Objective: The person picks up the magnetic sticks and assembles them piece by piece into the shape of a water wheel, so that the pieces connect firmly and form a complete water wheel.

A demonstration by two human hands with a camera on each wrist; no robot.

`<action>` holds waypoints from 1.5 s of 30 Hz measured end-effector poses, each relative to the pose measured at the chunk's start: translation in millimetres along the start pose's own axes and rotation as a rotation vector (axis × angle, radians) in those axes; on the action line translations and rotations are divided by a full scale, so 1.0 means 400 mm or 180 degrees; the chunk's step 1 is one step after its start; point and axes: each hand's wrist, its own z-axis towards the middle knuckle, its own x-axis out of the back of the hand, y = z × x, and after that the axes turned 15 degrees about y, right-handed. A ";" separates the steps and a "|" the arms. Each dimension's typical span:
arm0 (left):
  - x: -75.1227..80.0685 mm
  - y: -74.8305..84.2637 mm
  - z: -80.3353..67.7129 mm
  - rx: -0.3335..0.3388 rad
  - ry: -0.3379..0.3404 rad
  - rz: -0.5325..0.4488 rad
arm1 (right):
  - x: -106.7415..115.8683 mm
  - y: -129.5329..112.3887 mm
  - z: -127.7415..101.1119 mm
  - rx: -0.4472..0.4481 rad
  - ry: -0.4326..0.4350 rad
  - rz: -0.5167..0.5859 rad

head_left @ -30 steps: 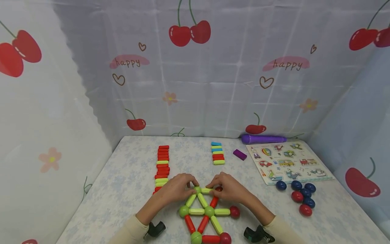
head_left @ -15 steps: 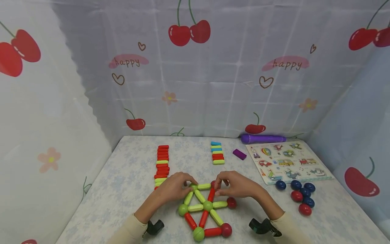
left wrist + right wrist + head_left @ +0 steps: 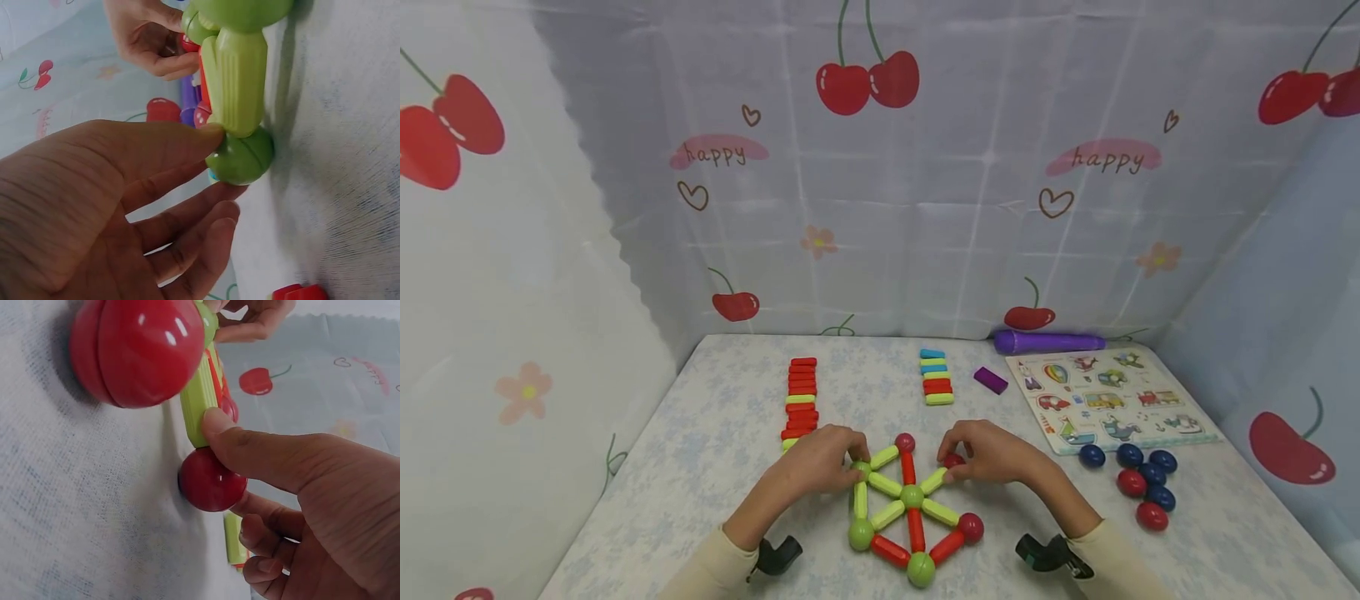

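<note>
I see the cherry-print curtain [image 3: 880, 167] walling in the scene, with the word "happy" printed on it twice, at about 10 and 2 o'clock from the middle of the head view. Below it lies the pale floral worktop [image 3: 700, 450]. At 3 o'clock on the worktop rests a vehicle puzzle board [image 3: 1108, 400]; I cannot read any writing on it. The rod-and-ball wheel [image 3: 912, 508] lies flat at 6 o'clock, between my two hands. My left hand [image 3: 820, 462] sits at the wheel's 10 o'clock, its fingers [image 3: 206, 140] pinching the green ball [image 3: 240, 156] at that corner. My right hand [image 3: 992, 454] sits at the wheel's 2 o'clock, fingers [image 3: 215, 422] pinching the red ball [image 3: 209, 478] against the end of a green rod [image 3: 199, 394]. A row of red and green rods [image 3: 799, 400] lies at 11 o'clock from the wheel, a shorter stack [image 3: 936, 377] at 12 o'clock, and loose blue and red balls [image 3: 1138, 487] at 3 o'clock.
</note>
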 end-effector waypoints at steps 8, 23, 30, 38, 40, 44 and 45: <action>0.028 0.018 -0.003 0.0129 -0.0369 -0.0033 | -0.006 0.013 0.004 0.0155 0.0030 0.0109; -0.025 0.011 0.012 -0.0094 -0.0026 -0.0093 | -0.036 0.056 0.012 -0.0197 0.0871 -0.0202; -0.056 0.009 0.015 -0.0278 -0.0032 0.0021 | -0.059 0.093 0.029 -0.0210 0.0887 -0.0437; -0.065 0.000 0.017 -0.0310 0.0044 -0.0108 | -0.061 0.091 0.040 -0.0160 0.1133 -0.0745; -0.067 -0.002 0.019 -0.0312 0.0066 -0.0120 | -0.057 0.089 0.045 -0.0235 0.1188 -0.0779; -0.068 -0.004 0.021 -0.0257 0.0069 -0.0104 | -0.053 0.083 0.052 -0.0513 0.1254 -0.0739; -0.067 -0.004 0.022 -0.0236 0.0069 -0.0106 | -0.052 0.082 0.053 -0.0597 0.1249 -0.0701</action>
